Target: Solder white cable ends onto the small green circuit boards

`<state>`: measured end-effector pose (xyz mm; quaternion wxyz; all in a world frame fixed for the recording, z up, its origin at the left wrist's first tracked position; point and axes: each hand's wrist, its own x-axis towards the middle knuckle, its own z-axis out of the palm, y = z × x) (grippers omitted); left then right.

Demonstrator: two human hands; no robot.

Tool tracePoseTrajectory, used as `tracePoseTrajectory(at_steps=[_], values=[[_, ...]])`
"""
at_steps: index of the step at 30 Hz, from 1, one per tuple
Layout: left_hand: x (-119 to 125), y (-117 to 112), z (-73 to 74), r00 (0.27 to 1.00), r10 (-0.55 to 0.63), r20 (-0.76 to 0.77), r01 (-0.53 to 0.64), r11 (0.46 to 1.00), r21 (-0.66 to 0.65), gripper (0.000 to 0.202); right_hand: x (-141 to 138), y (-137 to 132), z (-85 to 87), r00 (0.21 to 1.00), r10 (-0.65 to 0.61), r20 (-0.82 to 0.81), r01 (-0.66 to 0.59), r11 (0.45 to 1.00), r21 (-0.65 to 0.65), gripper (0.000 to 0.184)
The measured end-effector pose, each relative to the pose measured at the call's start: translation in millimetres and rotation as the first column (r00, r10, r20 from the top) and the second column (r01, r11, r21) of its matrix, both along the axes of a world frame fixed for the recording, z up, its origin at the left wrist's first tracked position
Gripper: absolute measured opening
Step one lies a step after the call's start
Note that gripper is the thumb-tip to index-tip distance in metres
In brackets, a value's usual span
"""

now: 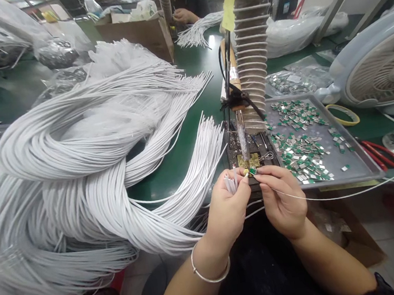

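Just above a brass-coloured plate [248, 161], the right hand [282, 201] pinches a tiny green-and-silver clip [252, 171], right beside the white cable ends [230, 184] clenched in the left hand [228, 208]; to the right lies a metal tray [351, 178] of matching clips [302, 158], to the left looped white cables [79, 181] on the green tabletop [162, 185]

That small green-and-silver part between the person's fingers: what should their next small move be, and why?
Probably the right hand should ease the small green-and-silver part against the white wire ends in the left hand. Both hands are pinching their pieces, and the two pieces already sit very close together.
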<state>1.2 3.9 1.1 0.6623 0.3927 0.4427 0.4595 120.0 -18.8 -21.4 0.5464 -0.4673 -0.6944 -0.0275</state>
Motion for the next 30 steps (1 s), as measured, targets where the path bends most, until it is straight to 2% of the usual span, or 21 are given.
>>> tracePoseTrajectory(at_steps=[6,22,30], values=[[-1.3,0.0,-1.5,1.0,0.009,-0.025,-0.009,1.0,0.007,0.017,0.6,0.0,-0.9,1.0,0.001,0.007,-0.001,1.0,-0.012,0.027],[-0.6,1.0,7.2,1.0,0.01,-0.026,-0.01,1.0,0.013,0.016,-0.2,0.6,1.7,1.0,0.001,-0.014,-0.002,1.0,-0.006,0.028],[-1.6,0.3,2.4,1.0,0.021,-0.021,-0.021,0.999,0.026,0.017,1.2,0.0,0.7,1.0,0.006,-0.018,-0.007,1.0,-0.019,0.026]])
